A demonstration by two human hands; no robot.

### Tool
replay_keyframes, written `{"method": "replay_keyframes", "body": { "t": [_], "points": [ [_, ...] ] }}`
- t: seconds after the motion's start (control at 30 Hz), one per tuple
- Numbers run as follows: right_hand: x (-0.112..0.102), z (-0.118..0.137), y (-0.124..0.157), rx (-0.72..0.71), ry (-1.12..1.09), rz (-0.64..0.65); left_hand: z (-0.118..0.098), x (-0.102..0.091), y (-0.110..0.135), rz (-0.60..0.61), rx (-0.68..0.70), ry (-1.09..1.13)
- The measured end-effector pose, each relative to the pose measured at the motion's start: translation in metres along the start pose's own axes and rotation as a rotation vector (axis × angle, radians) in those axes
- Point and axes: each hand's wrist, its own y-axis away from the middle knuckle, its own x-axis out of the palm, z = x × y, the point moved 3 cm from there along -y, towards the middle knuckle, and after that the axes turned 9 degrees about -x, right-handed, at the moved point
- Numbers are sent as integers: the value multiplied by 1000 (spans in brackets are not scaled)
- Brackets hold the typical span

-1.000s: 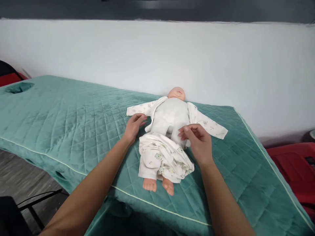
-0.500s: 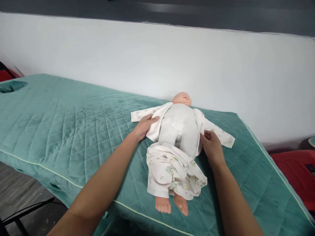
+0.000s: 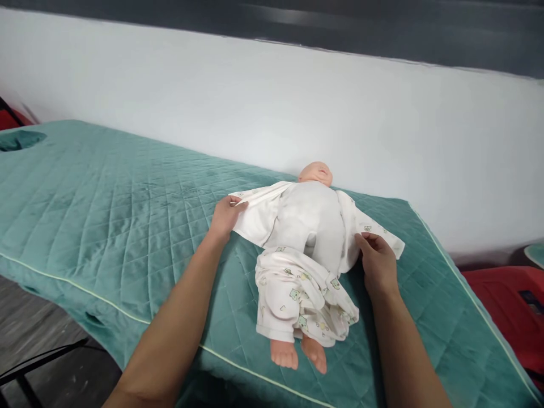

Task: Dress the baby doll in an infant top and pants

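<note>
A baby doll (image 3: 315,172) lies on its back, head toward the wall and bare feet toward me. Its white cloth torso (image 3: 308,209) is exposed between the parted front panels of a white printed baby shirt (image 3: 259,218), whose sleeves stretch out to both sides. White trousers (image 3: 284,300) with green animal prints are bunched around its legs. My left hand (image 3: 228,214) pinches the edge of the shirt's left panel and holds it outward. Over on the other side, my right hand (image 3: 376,258) pinches the edge of the right panel, close to the sleeve.
The doll lies on a bed with a quilted green cover (image 3: 127,226), which has a hole at the far left. A white wall (image 3: 255,102) runs behind it. Red chairs (image 3: 505,306) stand beyond the right edge.
My left hand has moved outward to the left, pulling the shirt panel wide open. My right hand has shifted slightly right, drawing its panel away from the torso.
</note>
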Motion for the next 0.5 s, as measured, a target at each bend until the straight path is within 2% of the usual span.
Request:
{"method": "replay_keyframes", "body": {
  "t": [0.1,0.23,0.33,0.4,0.5],
  "points": [
    [-2,2,-1,33,-85,-47,-2,-6,1,-174,51,-286],
    [-15,7,-7,43,-92,-145,-4,-2,4,-211,121,-534],
    [-39,11,-15,-22,147,-260,-3,-1,7,-271,113,-704],
    [-55,11,-21,-34,365,-274,-3,-1,9,-315,124,-803],
    [-69,8,-27,-112,609,-241,-6,2,14,-394,272,-868]
  ]
}}
